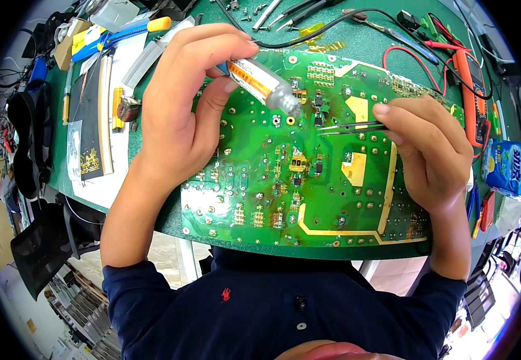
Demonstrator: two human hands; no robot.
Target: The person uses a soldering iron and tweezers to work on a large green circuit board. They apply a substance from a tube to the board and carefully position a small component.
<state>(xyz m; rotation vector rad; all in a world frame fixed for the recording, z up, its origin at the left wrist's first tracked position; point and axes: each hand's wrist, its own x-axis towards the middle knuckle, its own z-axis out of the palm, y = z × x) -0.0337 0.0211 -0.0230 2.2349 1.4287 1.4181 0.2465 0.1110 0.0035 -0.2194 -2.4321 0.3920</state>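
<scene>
A large green circuit board (260, 186) lies at the front edge of the green table, with gold strips and many small parts on it. My left hand (182, 96) is closed round a small clear bottle (254, 81) with an orange and white label. The bottle tilts, its narrow end pointing down to the right above the board. My right hand (428, 141) pinches dark tweezers (356, 127) whose tips point left, close to a row of small black components (318, 111). Whether the tips touch the board, I cannot tell.
Loose screws, pliers and a black cable (332, 27) lie beyond the board. An orange multimeter (467, 96) with red leads and a blue packet (505, 167) are on the right. White paper, a dark strip (94, 120) and a blue tool with a yellow end (125, 33) lie left.
</scene>
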